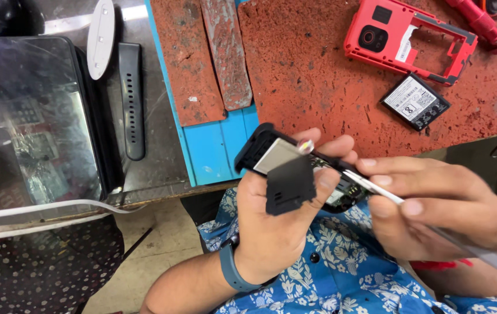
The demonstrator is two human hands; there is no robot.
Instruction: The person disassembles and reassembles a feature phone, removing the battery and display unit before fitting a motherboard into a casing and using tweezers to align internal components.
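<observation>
Black opened phone body [295, 166], held above the tabletop [213, 145] edge in the left hand [271, 215]; fingers [327, 180] curled shut around it, thumb pressing a loose black panel. Right hand [434, 203]: fingers pinched together on a slim metal tool [376, 189], tip touching the phone's interior. On the worn red mat [318, 75]: red phone frame [408, 40], flat battery [415, 100] just beside it.
</observation>
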